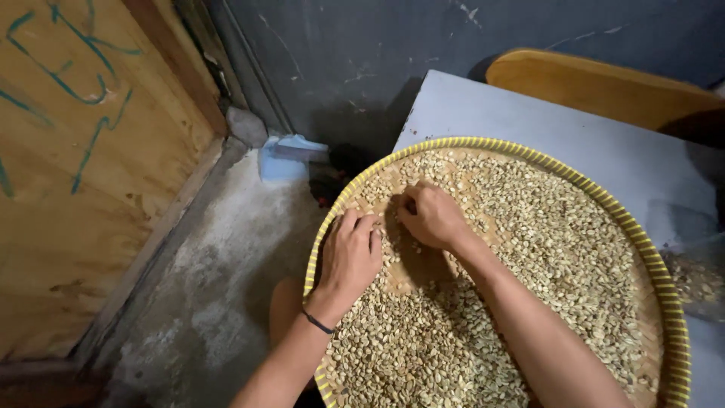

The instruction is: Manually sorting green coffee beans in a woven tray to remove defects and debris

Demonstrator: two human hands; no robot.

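Setting: bare concrete floor (226, 272) at 9 o'clock, plywood panel (83, 166) with green scrawl beyond it, dark blue-grey wall (362, 53) at 12.
Tray: round woven winnowing tray (664, 287) with yellow-green rim, resting on a pale table (529, 113), near edge overhanging toward the lap; looks light and stiff when empty, but loaded and shallow, so likely to spill if tipped; best gripped at the rim on opposite sides, kept level.
Beans: pale greenish beans (559, 257) spread loose across nearly the whole tray, a bare patch of weave swept open near centre-left; small, hard, dry, light singly, prone to roll and scatter; best pinched one by one or raked with flat fingers.
Left hand (350, 261): at 9 o'clock of the tray, palm down, fingers spread flat on the beans by the rim, grasping nothing; dark band on the wrist.
Right hand (432, 217): just beyond at 11 o'clock, fingers curled down into the beans, pinching or raking; cannot tell whether anything is held.
Farther: blue dustpan (291, 155) on the floor at 11 o'clock; curved wooden board (596, 87) at 1 o'clock, behind the table.
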